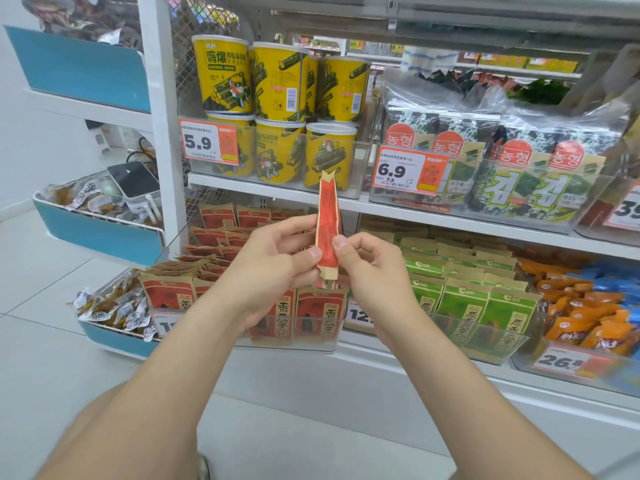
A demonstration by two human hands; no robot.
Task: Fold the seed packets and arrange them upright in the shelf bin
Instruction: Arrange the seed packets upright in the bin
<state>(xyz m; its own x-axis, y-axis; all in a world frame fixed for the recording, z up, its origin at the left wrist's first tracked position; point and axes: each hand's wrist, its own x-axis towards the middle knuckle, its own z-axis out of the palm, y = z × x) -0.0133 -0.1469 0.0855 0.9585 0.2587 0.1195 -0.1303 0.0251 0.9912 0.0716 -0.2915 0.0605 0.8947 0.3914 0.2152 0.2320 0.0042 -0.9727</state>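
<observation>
Both hands gripped one seed packet (327, 220) when I caught this frame. The left hand (273, 268) pinched its lower half btw thumb and curled fingers. The right hand (369, 271) pinched the same stretch from the other side, thumbs almost meeting across the red face. The packet stood upright, narrow side toward me, red w/ tan paper edges, notched at top and creased near the bottom. It was held in the air above the front of the shelf bin (311, 342), not in it. Its printed front was turned away, so I couldn't read it, and the bottom tip was lost behind the knuckles. How far the fold had gone, I couldn't tell.

Below, the clear bin held more red packets (166, 292), front row upright, those behind lying flat in loose stacks. Both forearms blocked the bin's middle and its price tags (356, 315); only part digits showed. Green packets (464, 301) stood in the next bin to the right, w/ orange and blue bags (588, 306) beyond, blurred at frame edge. One shelf up: yellow tubs (277, 84) behind a 5.9 tag (207, 142), seaweed packs (519, 161) behind a 6.9 tag (408, 169). At left, blue side baskets (104, 237) carried small wrapped snacks.
</observation>
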